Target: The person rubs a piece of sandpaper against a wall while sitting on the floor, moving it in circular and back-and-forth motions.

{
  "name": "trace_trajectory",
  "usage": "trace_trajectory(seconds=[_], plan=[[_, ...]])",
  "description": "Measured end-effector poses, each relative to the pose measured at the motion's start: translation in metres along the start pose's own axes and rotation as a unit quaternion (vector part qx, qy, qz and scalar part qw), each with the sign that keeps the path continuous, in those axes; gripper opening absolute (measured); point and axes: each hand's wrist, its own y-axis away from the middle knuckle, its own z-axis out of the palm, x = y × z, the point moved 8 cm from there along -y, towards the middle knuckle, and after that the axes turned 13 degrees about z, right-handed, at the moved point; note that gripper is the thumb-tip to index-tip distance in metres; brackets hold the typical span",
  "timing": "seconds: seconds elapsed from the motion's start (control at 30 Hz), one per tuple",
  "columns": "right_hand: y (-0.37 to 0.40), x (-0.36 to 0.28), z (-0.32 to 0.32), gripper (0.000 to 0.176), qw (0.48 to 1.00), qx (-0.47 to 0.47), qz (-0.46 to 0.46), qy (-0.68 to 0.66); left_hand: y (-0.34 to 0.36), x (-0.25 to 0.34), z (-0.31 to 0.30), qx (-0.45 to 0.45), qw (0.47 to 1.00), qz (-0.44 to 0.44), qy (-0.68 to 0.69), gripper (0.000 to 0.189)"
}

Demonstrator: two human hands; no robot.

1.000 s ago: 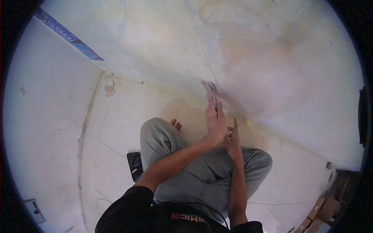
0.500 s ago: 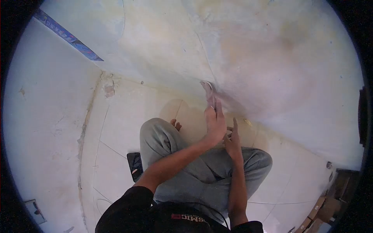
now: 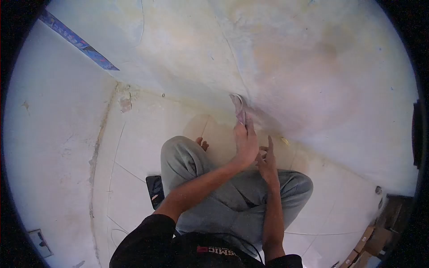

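Note:
My left hand (image 3: pixel 246 142) reaches forward, its fingers closed on a folded piece of what looks like sandpaper (image 3: pixel 239 105). The curved far end of the sheet lies against the lower part of the pale wall (image 3: pixel 299 80), near a thin crack. Just right of that wrist is my right hand (image 3: pixel 267 164), held above my bent leg. Its index finger points up and the other fingers are loosely bent and apart, with nothing clear in them.
A black phone (image 3: pixel 155 191) lies on the tiled floor (image 3: pixel 134 147) beside my left knee. A blue printed strip (image 3: pixel 80 41) is on the wall at upper left. Cardboard boxes (image 3: pixel 374 241) stand at lower right. A small yellowish scrap (image 3: pixel 285 141) sits by the wall's foot.
My left hand has shifted very slightly left, still holding the folded sheet against the wall. The right hand has hardly moved.

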Motion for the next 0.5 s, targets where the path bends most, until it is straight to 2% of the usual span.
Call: trace_trajectory(seconds=[0.1, 0.23, 0.3, 0.33, 0.4, 0.43, 0.5], plan=[[0.003, -0.005, 0.000, 0.076, 1.000, -0.020, 0.019, -0.014, -0.009, 0.005, -0.005, 0.018, 0.999, -0.002, 0.046, 0.052], [0.000, 0.003, 0.000, 0.076, 1.000, -0.007, 0.020, -0.005, -0.007, 0.002, -0.001, -0.001, 0.999, -0.033, 0.023, 0.054], [0.001, -0.002, 0.000, 0.076, 1.000, -0.006, 0.010, -0.017, -0.008, 0.025, -0.006, 0.067, 0.990, 0.116, -0.043, 0.043], [0.002, -0.006, 0.000, 0.077, 1.000, -0.010, 0.019, -0.003, -0.011, 0.029, -0.010, 0.067, 0.990, 0.116, -0.043, 0.043], [0.003, -0.004, -0.001, 0.077, 0.999, -0.012, 0.030, 0.010, -0.011, -0.002, -0.004, -0.021, 0.990, -0.128, 0.047, 0.045], [0.001, 0.002, 0.000, 0.077, 1.000, -0.010, 0.028, 0.002, -0.012, -0.002, -0.005, -0.022, 0.990, -0.128, 0.047, 0.045], [-0.001, 0.001, 0.001, 0.077, 1.000, -0.010, 0.023, -0.006, -0.021, 0.006, -0.010, -0.002, 0.995, -0.066, 0.069, 0.046]])
